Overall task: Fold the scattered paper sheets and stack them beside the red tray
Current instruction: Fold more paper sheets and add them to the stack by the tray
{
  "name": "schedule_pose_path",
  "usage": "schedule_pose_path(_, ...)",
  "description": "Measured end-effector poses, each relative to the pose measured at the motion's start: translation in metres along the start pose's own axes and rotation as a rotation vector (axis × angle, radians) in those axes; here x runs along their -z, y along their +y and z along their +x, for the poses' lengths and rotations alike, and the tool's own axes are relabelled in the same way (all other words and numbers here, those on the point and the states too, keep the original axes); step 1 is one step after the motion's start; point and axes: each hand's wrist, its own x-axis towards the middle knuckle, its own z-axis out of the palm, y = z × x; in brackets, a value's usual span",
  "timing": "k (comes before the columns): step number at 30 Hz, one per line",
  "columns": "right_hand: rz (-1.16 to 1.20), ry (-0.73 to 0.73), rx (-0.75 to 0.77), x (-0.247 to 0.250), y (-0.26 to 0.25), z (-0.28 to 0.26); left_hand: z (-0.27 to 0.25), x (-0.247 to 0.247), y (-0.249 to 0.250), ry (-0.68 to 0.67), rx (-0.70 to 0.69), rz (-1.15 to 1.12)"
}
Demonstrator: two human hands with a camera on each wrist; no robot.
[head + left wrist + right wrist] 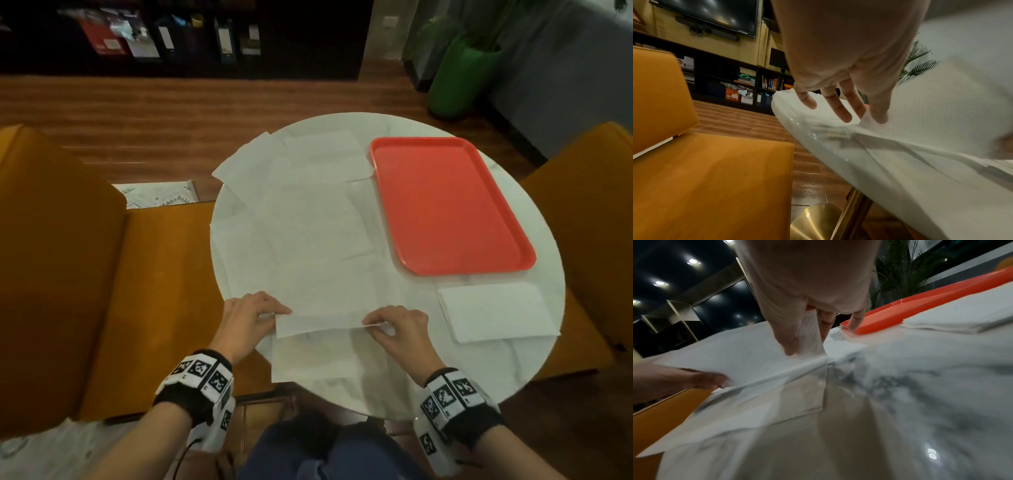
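Left hand [248, 317] and right hand [399, 330] each pinch a near corner of the sheet [318, 318] at the table's [445, 387] front edge, well short of the red tray [445, 205]; carry both corners over level, align edges, then crease.

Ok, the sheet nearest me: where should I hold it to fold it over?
By its near edge, from your side. The left hand and right hand already pinch the sheet at that edge's two ends, lifted off the table.
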Motion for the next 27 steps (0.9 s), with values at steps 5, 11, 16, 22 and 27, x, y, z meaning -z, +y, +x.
schedule_pose_path(5, 0.077, -0.006, -0.061, 0.01, -0.004, 0.013, -0.007, -0.005, 0.004, 0.025, 0.127, -0.127)
schedule_pose_path(11, -0.048, 0.003, -0.054, 0.011, -0.027, 0.08, -0.006, -0.006, 0.008, 0.039, 0.283, -0.108)
schedule_pose_path(16, -0.156, -0.113, -0.169, -0.005, -0.033, 0.102, -0.002, -0.001, 0.016, 0.025, 0.377, -0.068)
schedule_pose_path(22, -0.323, 0.054, -0.065, -0.009, -0.035, 0.078, -0.007, 0.004, 0.028, 0.217, 0.341, 0.04)
schedule_pose_path(27, -0.268, -0.262, 0.167, -0.03, -0.056, 0.039, -0.003, -0.012, 0.035, -0.046, 0.043, 0.225)
